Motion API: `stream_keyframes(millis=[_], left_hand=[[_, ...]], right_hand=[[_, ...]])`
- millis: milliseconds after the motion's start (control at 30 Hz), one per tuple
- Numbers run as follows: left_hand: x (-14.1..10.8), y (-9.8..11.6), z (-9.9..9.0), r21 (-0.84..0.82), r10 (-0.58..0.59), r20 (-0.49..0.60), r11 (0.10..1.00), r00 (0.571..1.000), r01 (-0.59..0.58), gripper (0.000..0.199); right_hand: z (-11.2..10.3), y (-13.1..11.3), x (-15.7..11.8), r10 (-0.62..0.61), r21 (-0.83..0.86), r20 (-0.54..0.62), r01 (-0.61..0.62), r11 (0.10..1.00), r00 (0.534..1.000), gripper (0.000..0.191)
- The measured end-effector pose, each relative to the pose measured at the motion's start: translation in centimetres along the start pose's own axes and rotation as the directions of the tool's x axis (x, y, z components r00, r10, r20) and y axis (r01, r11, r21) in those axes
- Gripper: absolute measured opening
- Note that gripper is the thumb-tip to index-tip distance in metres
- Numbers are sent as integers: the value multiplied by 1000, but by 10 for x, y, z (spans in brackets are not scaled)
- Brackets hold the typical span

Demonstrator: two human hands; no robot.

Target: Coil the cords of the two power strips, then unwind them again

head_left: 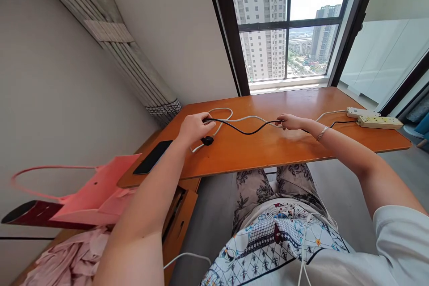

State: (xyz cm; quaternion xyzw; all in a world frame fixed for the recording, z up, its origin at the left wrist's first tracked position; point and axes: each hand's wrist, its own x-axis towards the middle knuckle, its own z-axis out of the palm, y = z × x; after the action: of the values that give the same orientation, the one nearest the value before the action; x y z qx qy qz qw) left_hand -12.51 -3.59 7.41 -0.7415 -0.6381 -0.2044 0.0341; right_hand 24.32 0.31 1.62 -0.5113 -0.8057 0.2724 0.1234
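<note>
My left hand [196, 127] is closed on a black power cord [246, 133] and a white cord [248, 117], over the left part of the wooden table [268, 156]. Below that hand lies a black plug [208, 140], with a loop of white cord around it. Farther right, my right hand [291, 122] pinches the same two cords, which sag between the hands. Beyond it they run to a white power strip [363, 112] and a pale yellow power strip [380, 122] at the table's right end.
A black phone [153, 157] lies on the table's left edge. Beside it are a pink bag [97, 187] and pink cloth [69, 259]. An open wooden drawer [184, 214] sits below the table. A window [288, 27] stands behind.
</note>
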Motion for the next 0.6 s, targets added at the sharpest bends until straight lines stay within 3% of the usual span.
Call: stream_keyframes(millis=[133,200,300,367,500,600], left_hand=[[6,-1,-7,-132,-40,-91,991,995,28,23],[11,-3,-8,-213,-60,-106,976,993,36,22],[18,-5,-4,-341,-55,-107,940,993,16,24],[23,-2,3,-446,-37,-93,895,995,-9,29],[31,20,24,-697,2,-38,716,999,-28,37],[35,43,41,-808,14,-1,589,1000,-9,43]], right_hand=[[-39,-22,-22,-73,269,139,34,962,988,15],[-64,-35,-33,-144,254,135,106,961,980,23],[-105,-58,-45,-203,191,-22,204,960,979,37],[-132,-77,-50,-219,194,-162,248,949,962,36],[-172,-122,-56,-176,223,-465,307,925,868,32],[-193,-152,-52,-185,247,-586,391,887,789,33]])
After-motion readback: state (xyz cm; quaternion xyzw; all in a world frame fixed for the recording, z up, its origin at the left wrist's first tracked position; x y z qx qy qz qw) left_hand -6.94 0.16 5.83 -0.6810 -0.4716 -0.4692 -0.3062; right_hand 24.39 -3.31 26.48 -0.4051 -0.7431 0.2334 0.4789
